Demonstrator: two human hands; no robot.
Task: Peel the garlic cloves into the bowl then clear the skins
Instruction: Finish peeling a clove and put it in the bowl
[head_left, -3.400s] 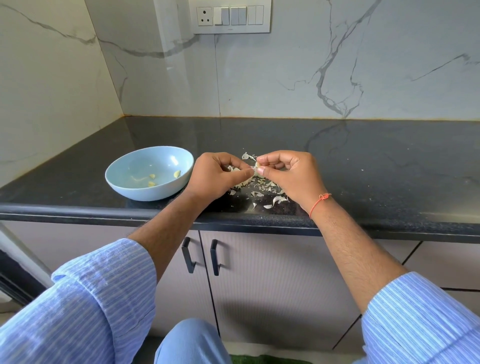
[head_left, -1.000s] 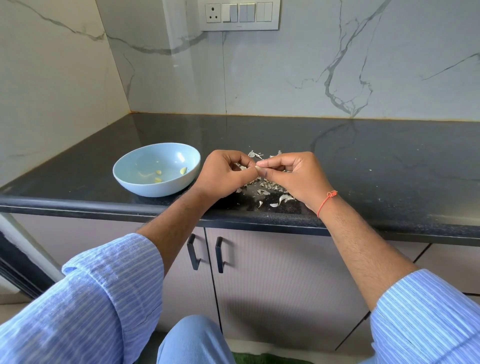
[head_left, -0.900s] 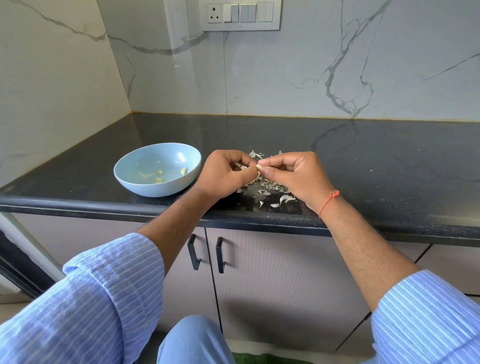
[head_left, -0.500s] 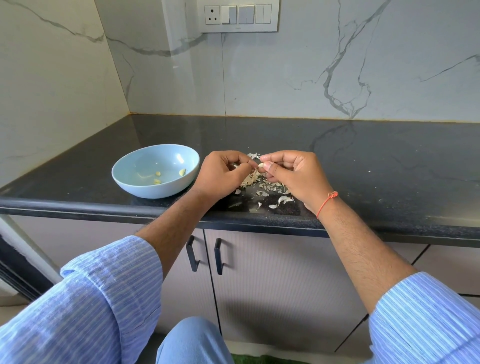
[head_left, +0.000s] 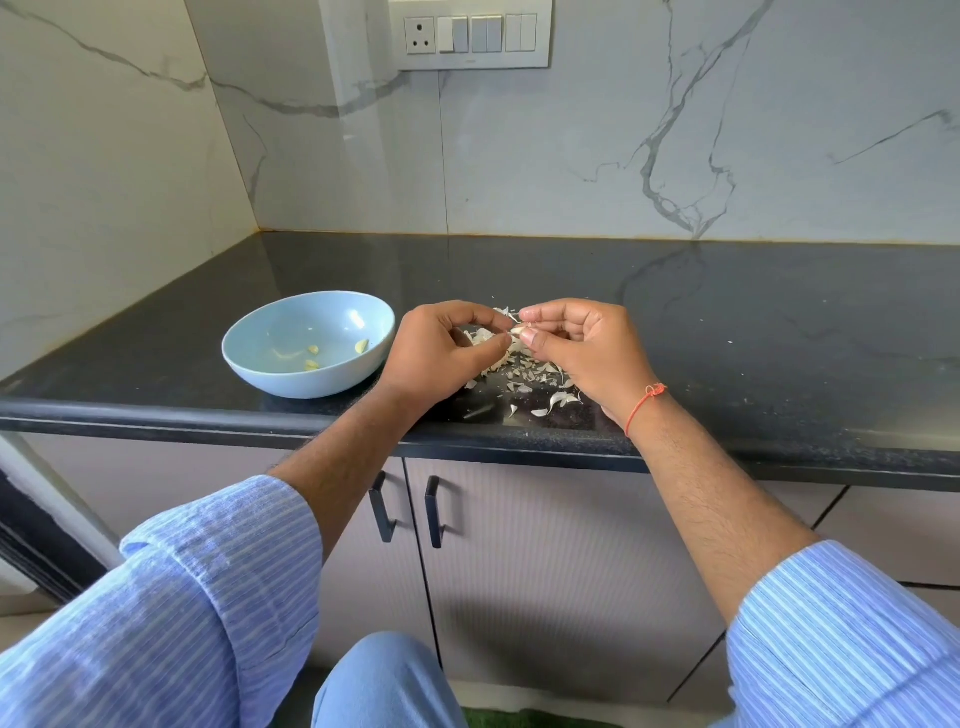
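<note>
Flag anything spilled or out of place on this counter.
Only the garlic skins lie scattered loose on the counter under both hands, with a few stray flecks further right. That is expected mid-peel. The bowl sits upright, holding peeled cloves.

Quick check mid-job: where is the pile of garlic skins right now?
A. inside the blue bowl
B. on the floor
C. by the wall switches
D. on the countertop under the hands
D: the garlic skins lie on the black countertop beneath both hands, right of the blue bowl.
</note>
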